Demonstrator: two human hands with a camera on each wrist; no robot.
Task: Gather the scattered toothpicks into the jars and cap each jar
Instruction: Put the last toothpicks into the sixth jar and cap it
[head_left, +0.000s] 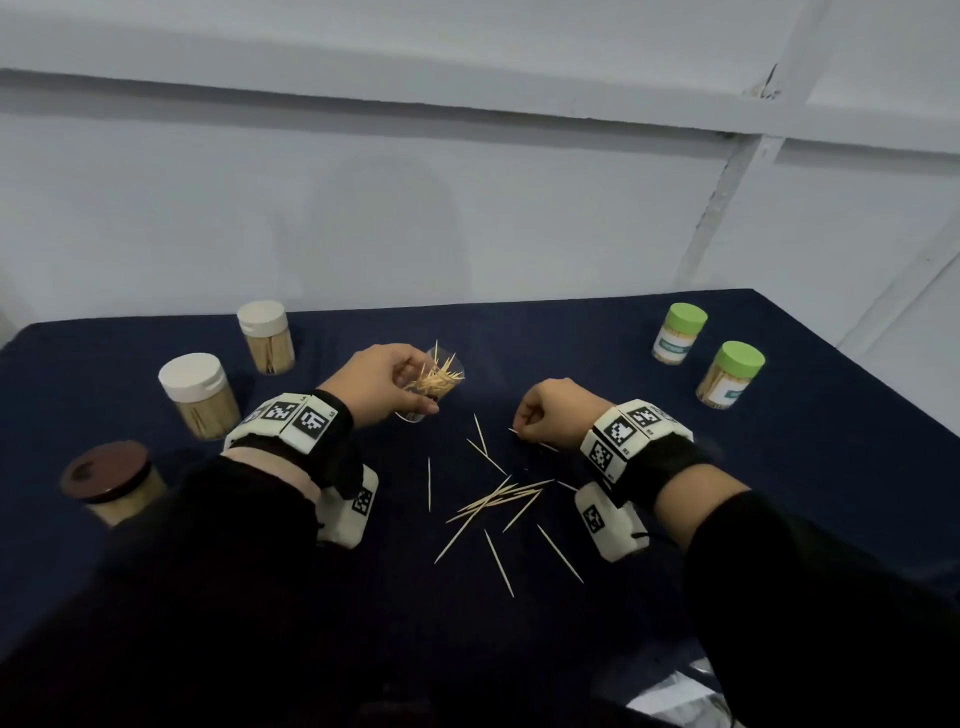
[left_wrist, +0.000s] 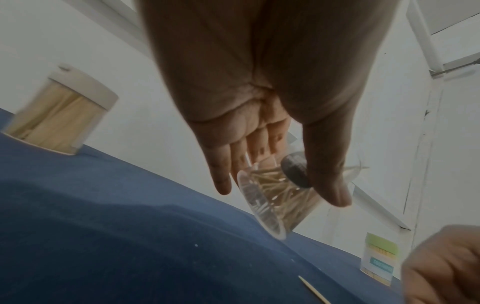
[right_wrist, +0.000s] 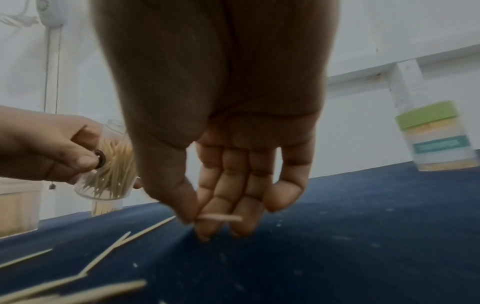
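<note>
My left hand (head_left: 395, 387) grips a clear uncapped jar (head_left: 434, 384) tilted above the dark blue cloth, part filled with toothpicks that poke out of its mouth. Seen from the left wrist, the jar (left_wrist: 270, 203) sits between the fingers and thumb. My right hand (head_left: 545, 410) is low over the cloth, and its thumb and fingers pinch a single toothpick (right_wrist: 221, 218). Several loose toothpicks (head_left: 493, 501) lie scattered on the cloth between and in front of my hands.
Two white-capped jars (head_left: 195, 395) (head_left: 266, 335) and a brown-capped jar (head_left: 111, 480) stand at the left. Two green-capped jars (head_left: 679, 332) (head_left: 731, 374) stand at the right. A pale wall rises just behind the table's far edge.
</note>
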